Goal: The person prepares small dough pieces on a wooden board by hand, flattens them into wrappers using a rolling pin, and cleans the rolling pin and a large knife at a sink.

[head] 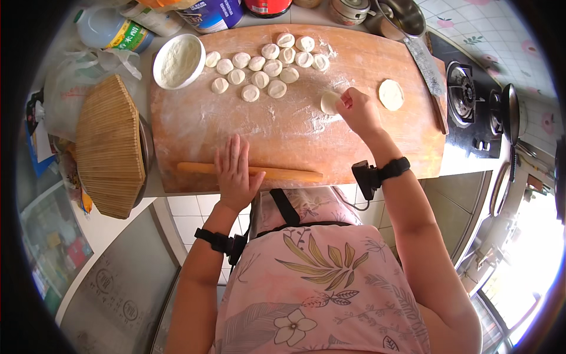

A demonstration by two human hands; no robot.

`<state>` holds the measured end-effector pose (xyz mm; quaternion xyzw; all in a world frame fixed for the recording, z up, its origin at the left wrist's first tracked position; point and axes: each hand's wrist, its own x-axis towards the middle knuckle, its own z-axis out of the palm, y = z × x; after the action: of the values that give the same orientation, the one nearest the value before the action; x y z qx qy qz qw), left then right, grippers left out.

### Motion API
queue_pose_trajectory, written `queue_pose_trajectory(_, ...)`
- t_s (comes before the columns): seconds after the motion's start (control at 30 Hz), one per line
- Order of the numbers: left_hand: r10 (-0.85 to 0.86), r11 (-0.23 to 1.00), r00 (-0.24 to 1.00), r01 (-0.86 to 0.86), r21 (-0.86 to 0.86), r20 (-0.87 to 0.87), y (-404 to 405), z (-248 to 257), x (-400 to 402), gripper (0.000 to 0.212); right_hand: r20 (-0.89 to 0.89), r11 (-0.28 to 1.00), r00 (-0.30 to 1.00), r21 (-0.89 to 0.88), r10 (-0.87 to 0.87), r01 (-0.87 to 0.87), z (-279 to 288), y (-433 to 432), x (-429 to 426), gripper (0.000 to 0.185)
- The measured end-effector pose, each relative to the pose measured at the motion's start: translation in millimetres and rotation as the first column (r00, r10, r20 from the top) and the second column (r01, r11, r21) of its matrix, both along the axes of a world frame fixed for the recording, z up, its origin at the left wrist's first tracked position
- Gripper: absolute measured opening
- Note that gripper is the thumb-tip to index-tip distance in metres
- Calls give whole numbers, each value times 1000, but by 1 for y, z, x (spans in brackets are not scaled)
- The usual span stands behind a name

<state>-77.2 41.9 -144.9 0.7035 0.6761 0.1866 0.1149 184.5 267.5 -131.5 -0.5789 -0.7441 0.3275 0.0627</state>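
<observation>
On a floured wooden board (212, 128) my left hand (234, 170) lies flat, fingers spread, over a wooden rolling pin (292, 174) near the board's front edge. My right hand (359, 110) has its fingers curled at the right edge of a thin dough round (329, 102), which they pinch. Right of it lies another flat dough round (391, 94), larger than the small pieces. Several small flattened dough pieces (277, 89) are spread over the back middle of the board. A white bowl of flour (180, 62) stands at the board's back left corner.
A cleaver (424, 66) lies along the board's right side, beside a gas stove (462, 93). At the left, a slatted tray (110, 148) rests over a metal vessel, near a plastic bag (66, 97). A metal pot (404, 17), a jar (349, 9) and a bottle (108, 31) line the back.
</observation>
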Motion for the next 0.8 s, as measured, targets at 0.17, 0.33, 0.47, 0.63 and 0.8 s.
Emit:
queue_pose_trajectory(0.17, -68, 998, 997, 69, -14, 45, -8, 7, -2, 39, -189, 952, 967, -219, 172, -212, 1, -34, -14, 19)
queue_pose_trajectory(0.33, -92, 995, 994, 94, -36, 59, -7, 0, -2, 33, -364, 909, 924, -333, 122, -251, -3, -47, -38, 19)
queue_pose_trajectory(0.47, -95, 995, 993, 96, -19, 75, -8, 1, 5, 33, -187, 957, 972, -223, 143, -184, 4, -45, -47, 16)
queue_pose_trajectory(0.63, -80, 997, 994, 82, -18, 78, -8, 4, 9, 33, -354, 969, 901, 91, 249, -232, 21, -49, -42, 11)
queue_pose_trajectory(0.8, -92, 994, 994, 95, -54, 55, -9, 2, 7, 34, 123, 758, 808, 289, 576, -584, 18, -60, -27, 15)
